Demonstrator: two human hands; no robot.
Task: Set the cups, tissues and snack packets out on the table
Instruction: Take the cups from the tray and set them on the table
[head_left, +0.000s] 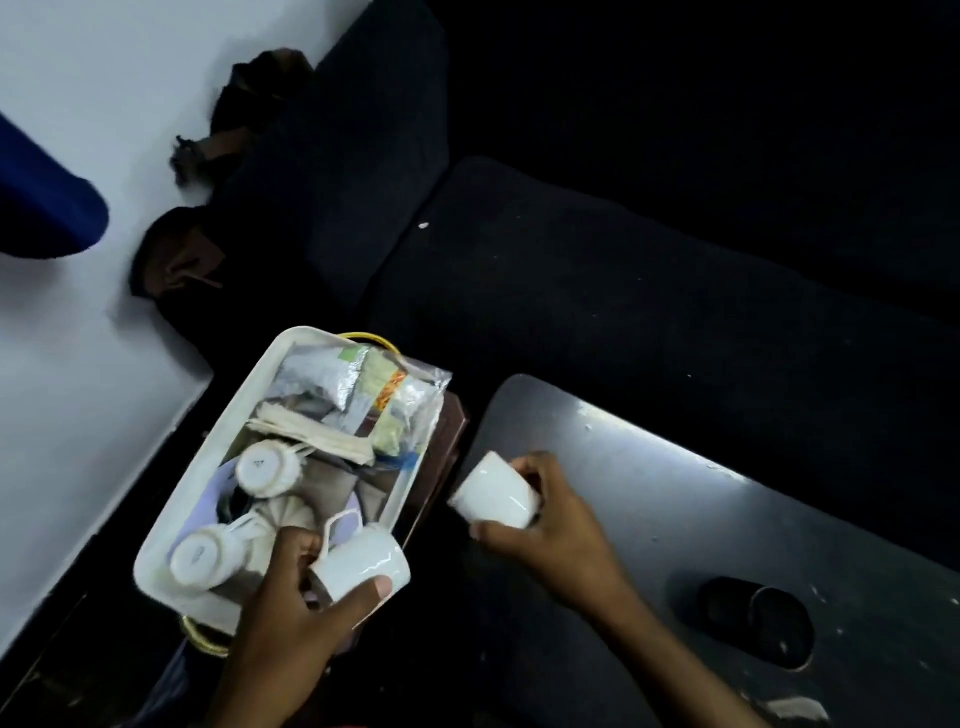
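A white tray (208, 457) with yellow handles holds two white cups, one (267, 467) in the middle and one (200, 558) at the near end. It also holds folded tissues (311, 434) and snack packets (363, 395) at the far end. My left hand (291, 613) grips a third white cup (363, 566) on its side over the tray's near right corner. My right hand (540, 514) holds another white cup (496, 493), tilted, over the left end of the grey table (701, 514).
A dark oval object (758, 618) lies on the table at the right. A dark sofa (597, 270) fills the space behind the table. The tray rests on a brown stand (449, 431) next to a white wall (78, 364). Dark things lie heaped by the sofa arm.
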